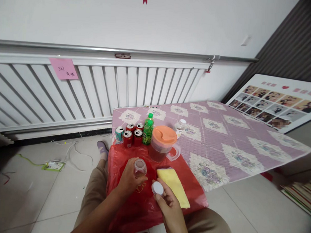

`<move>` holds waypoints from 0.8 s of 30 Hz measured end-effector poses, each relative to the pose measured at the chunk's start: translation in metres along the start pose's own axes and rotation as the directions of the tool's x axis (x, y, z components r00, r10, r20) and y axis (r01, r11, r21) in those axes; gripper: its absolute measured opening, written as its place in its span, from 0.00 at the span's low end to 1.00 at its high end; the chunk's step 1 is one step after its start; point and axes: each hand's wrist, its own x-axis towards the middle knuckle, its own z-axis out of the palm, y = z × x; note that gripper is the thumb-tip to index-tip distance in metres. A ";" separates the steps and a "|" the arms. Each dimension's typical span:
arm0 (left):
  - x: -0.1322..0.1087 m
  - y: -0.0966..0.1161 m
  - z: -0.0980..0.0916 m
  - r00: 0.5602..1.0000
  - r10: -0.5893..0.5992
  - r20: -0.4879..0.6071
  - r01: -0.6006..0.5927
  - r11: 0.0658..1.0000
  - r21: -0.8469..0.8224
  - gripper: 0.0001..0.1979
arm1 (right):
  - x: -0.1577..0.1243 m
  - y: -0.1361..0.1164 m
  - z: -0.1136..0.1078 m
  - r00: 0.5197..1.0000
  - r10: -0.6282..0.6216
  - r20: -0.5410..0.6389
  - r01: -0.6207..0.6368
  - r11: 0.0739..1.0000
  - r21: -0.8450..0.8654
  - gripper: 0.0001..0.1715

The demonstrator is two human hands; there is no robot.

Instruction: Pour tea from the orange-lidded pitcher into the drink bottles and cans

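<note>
A clear, wide-mouthed bottle without its lid is wrapped by the fingers of my left hand, its opening tipped toward me. My right hand pinches a round white lid by its edge, apart from the bottle. Both hands are over a shiny red plastic sheet. A folded yellow cloth lies flat just beyond my right hand. Past the bottle stands a clear pitcher with an orange lid and some liquid inside.
Several open drink cans and two green-capped bottles stand left of the pitcher. Behind it is another clear bottle with a white cap. A floral cloth covers the table. A white radiator lines the wall.
</note>
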 end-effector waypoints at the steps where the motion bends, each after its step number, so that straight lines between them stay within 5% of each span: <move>1: 0.000 0.000 0.000 1.000 0.008 0.000 -0.008 1.000 0.003 0.34 | 0.000 0.000 0.000 1.000 0.003 -0.001 -0.003 1.000 0.001 0.35; 7: -0.005 -0.006 0.002 1.000 0.013 0.001 -0.013 0.999 0.040 0.41 | 0.002 0.002 0.001 1.000 0.001 -0.010 -0.001 1.000 -0.016 0.34; 11: -0.014 -0.003 -0.005 0.995 0.044 -0.094 -0.035 0.995 0.098 0.43 | 0.004 0.006 -0.001 1.000 0.009 -0.017 -0.010 0.999 -0.034 0.34; 14: -0.027 0.007 -0.019 0.985 0.106 -0.134 -0.087 0.987 0.136 0.34 | 0.004 0.011 -0.001 1.000 0.024 0.002 -0.024 0.998 -0.053 0.33; 18: -0.053 0.022 -0.036 0.987 0.162 0.001 -0.161 0.979 0.123 0.17 | 0.003 0.022 0.006 0.996 0.046 0.076 -0.040 0.996 -0.077 0.32; 24: -0.081 0.025 -0.038 0.989 0.126 0.083 -0.130 0.990 0.049 0.17 | 0.000 0.039 0.030 0.969 0.091 0.228 -0.085 0.996 -0.038 0.30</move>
